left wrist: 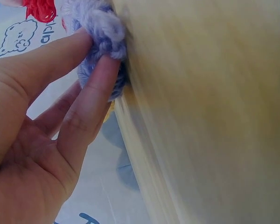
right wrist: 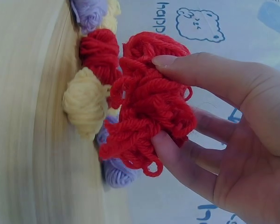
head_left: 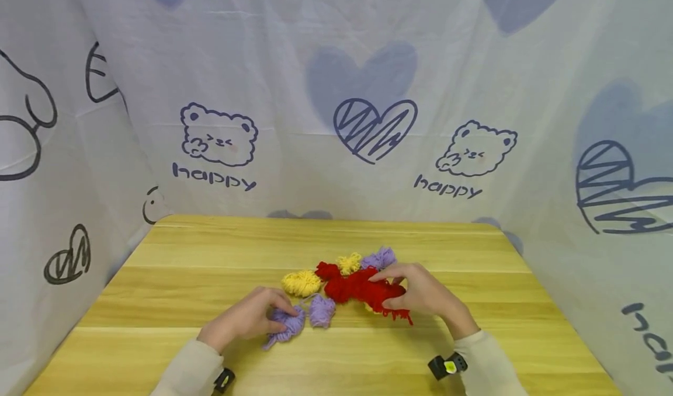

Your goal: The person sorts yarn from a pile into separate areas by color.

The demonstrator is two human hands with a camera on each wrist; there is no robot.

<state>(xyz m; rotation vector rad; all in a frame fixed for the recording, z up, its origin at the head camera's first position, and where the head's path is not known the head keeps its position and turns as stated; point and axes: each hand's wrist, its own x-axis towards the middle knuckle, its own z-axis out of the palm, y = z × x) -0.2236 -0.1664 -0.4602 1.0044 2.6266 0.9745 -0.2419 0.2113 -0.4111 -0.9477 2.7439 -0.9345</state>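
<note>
My left hand (head_left: 251, 316) pinches a small bundle of purple yarn (head_left: 293, 325) between thumb and fingers, low over the table. In the left wrist view the fingertips press into the purple yarn (left wrist: 102, 32) close to the wood. Off to the right, my right hand (head_left: 423, 291) grips a loose, looped bundle of bright red yarn (head_left: 384, 291). Seen from the right wrist, thumb and fingers hold this red yarn (right wrist: 151, 102) from one side, above the other bundles. Loose red ends hang down beneath the fingers.
Between the hands lie another purple bundle (head_left: 322, 311), a yellow ball (head_left: 301, 282) and a red bundle (head_left: 339, 288). Farther back are a yellow ball (head_left: 349, 263) and purple yarn (head_left: 380, 258). A printed cloth (head_left: 294, 168) surrounds the wooden table (head_left: 210, 250) at the back and sides.
</note>
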